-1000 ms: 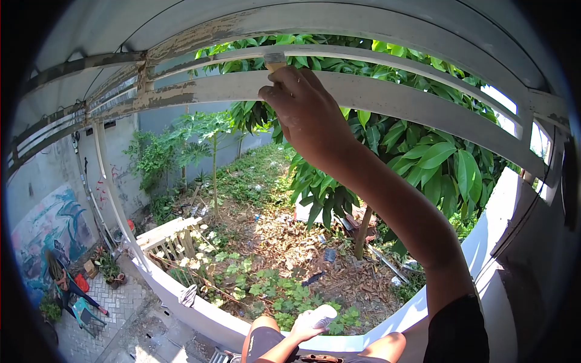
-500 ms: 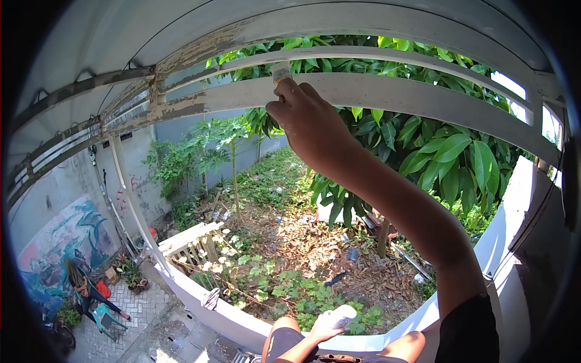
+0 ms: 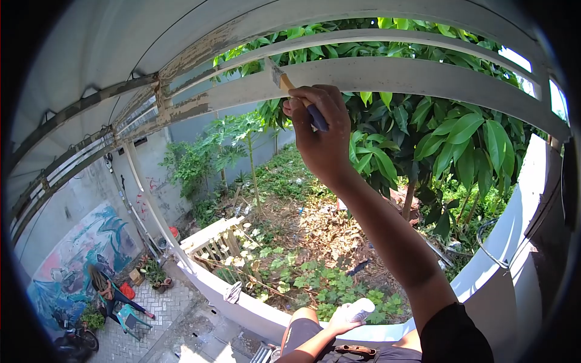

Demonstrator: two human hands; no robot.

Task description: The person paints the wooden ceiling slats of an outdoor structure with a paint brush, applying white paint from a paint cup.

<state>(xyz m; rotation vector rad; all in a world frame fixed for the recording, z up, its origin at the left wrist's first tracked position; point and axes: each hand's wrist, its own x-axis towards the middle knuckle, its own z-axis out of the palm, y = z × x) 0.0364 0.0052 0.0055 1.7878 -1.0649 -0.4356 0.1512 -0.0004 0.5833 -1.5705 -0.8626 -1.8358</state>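
Observation:
My right hand (image 3: 321, 130) is raised in front of me, closed around a paintbrush (image 3: 286, 82) with a wooden ferrule end and dark blue handle. The brush's bristles point up and to the left, against the middle beam (image 3: 363, 75) of the overhead frame or very close to it. That beam is pale grey-white over most of its length, with worn brown patches towards the left. Low in the view, above my lap, my left hand (image 3: 341, 322) is wrapped round a white cup-like container (image 3: 361, 309). Its contents cannot be made out.
A curved white wall (image 3: 266, 311) runs below me, with a grey cloth (image 3: 232, 292) on it. Down at left, a person (image 3: 109, 293) sits by a turquoise chair (image 3: 130, 319). A ladder (image 3: 261, 354) shows at the bottom. Leafy branches (image 3: 448, 145) hang behind the beams.
My right hand has turned and moved down and right along the beam, so the brush handle now shows. The whole view has shifted slightly. My left hand still holds the white container.

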